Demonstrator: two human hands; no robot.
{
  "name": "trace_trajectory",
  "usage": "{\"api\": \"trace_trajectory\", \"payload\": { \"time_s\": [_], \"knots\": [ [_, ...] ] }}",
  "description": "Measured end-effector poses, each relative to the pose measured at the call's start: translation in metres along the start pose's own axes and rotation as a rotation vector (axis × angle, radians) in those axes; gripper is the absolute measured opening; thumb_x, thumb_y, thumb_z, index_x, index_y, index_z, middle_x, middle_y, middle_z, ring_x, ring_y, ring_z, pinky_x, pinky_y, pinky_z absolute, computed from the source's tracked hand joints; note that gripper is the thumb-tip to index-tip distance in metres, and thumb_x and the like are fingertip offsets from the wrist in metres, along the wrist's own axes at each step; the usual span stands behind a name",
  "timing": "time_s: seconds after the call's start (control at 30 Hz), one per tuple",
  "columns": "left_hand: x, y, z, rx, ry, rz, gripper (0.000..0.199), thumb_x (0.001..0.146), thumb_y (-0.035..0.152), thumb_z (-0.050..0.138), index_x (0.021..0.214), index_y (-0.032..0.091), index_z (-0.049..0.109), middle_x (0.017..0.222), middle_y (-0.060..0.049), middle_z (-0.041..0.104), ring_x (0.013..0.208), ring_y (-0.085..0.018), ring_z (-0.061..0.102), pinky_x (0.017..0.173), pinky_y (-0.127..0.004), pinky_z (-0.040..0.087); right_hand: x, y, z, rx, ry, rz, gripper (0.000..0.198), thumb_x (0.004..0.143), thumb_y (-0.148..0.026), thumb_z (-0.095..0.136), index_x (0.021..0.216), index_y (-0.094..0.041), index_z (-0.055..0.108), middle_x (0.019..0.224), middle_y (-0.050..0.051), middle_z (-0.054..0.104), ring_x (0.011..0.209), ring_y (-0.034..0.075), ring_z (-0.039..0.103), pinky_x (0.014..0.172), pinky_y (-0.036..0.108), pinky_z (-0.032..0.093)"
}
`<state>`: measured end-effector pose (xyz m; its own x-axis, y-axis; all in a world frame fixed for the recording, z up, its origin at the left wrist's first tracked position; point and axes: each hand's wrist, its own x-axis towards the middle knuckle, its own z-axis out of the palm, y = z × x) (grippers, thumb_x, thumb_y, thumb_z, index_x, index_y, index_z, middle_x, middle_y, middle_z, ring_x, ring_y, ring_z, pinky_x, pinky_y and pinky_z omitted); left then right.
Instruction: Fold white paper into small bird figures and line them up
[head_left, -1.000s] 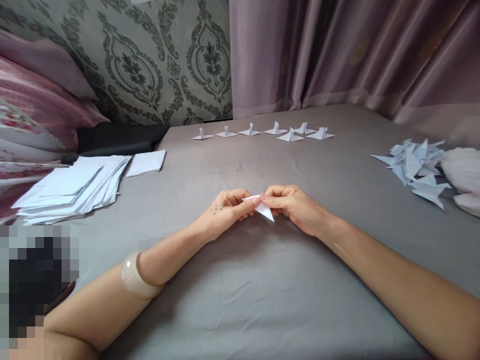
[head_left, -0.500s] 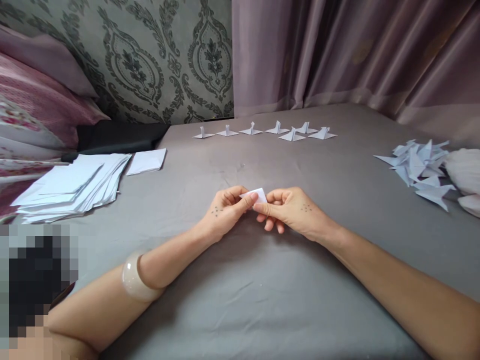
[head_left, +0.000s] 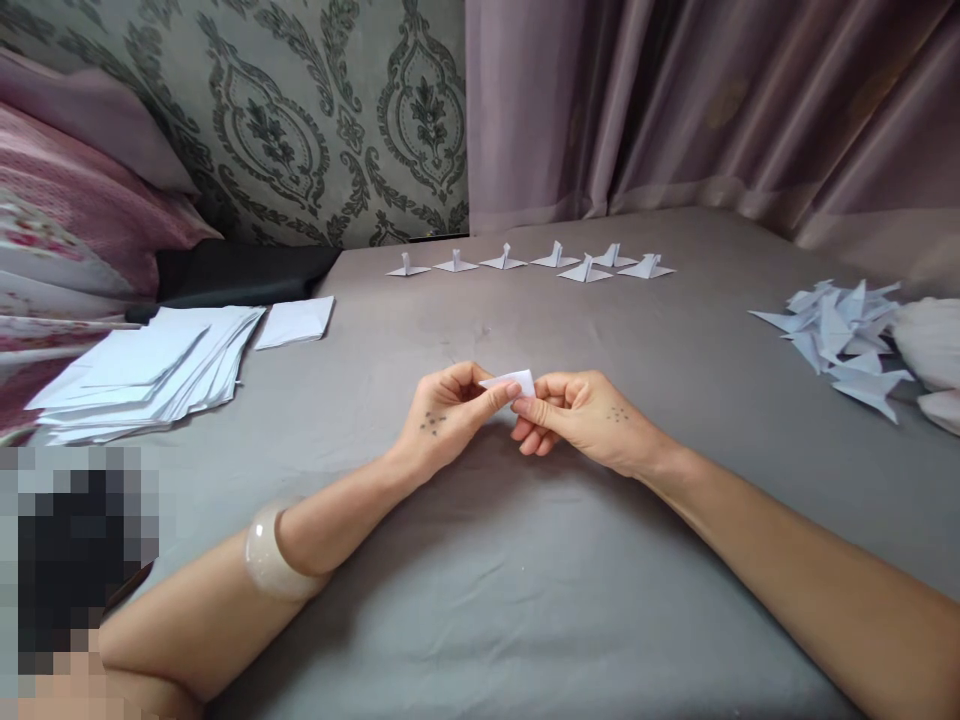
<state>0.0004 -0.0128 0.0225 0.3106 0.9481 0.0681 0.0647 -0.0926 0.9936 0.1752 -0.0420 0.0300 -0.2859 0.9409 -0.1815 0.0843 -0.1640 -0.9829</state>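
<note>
A small folded piece of white paper is pinched between my two hands above the grey cloth. My left hand grips its left part, thumb on top and fingers curled behind. At its lower right edge, my right hand presses with the thumb, the other fingers curled underneath. Both thumb tips nearly meet on the paper and hide part of it. A pale bangle sits on my left forearm.
Several folded paper figures stand at the back of the grey cloth. A heap of folded paper shapes lies right, beside a whitish bundle. Left are a stack of white sheets, a smaller stack and black fabric.
The folded paper and both hands have shifted slightly up. My right fingers have curled in closer beneath the paper, and the right thumb is a little more bent.
</note>
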Motion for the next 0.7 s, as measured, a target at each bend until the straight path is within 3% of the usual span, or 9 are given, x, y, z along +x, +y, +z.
{"api": "trace_trajectory", "payload": {
  "time_s": [0.3,0.5,0.6,0.7],
  "knots": [
    [-0.001,0.003,-0.003,-0.016,-0.033,-0.004,0.039,0.083,0.045,0.064,0.059,0.015,0.057,0.054,0.003,0.05,0.051,-0.006,0.042,0.052,-0.022,0.033,-0.002,-0.003,0.004,0.027,-0.023,0.018,0.036,0.078,-0.051,0.068,0.082,-0.015,0.066,0.075,0.005,0.073,0.066,0.015,0.07,0.059,0.024,0.055],
    [0.005,-0.006,-0.006,-0.047,-0.039,-0.15,0.053,0.084,0.061,0.053,0.061,0.014,0.061,0.056,-0.002,0.055,0.047,-0.008,0.046,0.048,-0.023,0.036,-0.001,0.003,0.004,0.092,0.018,0.077,0.035,0.076,-0.049,0.07,0.079,-0.015,0.065,0.074,0.005,0.073,0.062,0.013,0.069,0.056,0.022,0.054],
    [0.007,-0.009,-0.007,-0.159,-0.115,-0.163,0.049,0.08,0.06,0.059,0.07,0.012,0.065,0.066,-0.003,0.06,0.056,-0.009,0.05,0.055,-0.023,0.04,0.001,0.005,0.003,0.143,0.083,0.103,0.034,0.074,-0.048,0.073,0.078,-0.015,0.065,0.074,0.005,0.073,0.061,0.012,0.068,0.056,0.022,0.055],
    [0.007,-0.009,-0.006,-0.213,-0.161,-0.163,0.034,0.074,0.046,0.072,0.07,0.012,0.065,0.068,-0.002,0.06,0.058,-0.008,0.047,0.057,-0.021,0.038,0.002,0.005,0.004,0.166,0.116,0.118,0.034,0.072,-0.047,0.075,0.077,-0.015,0.066,0.074,0.005,0.073,0.061,0.012,0.068,0.057,0.022,0.055]
  ]
}}
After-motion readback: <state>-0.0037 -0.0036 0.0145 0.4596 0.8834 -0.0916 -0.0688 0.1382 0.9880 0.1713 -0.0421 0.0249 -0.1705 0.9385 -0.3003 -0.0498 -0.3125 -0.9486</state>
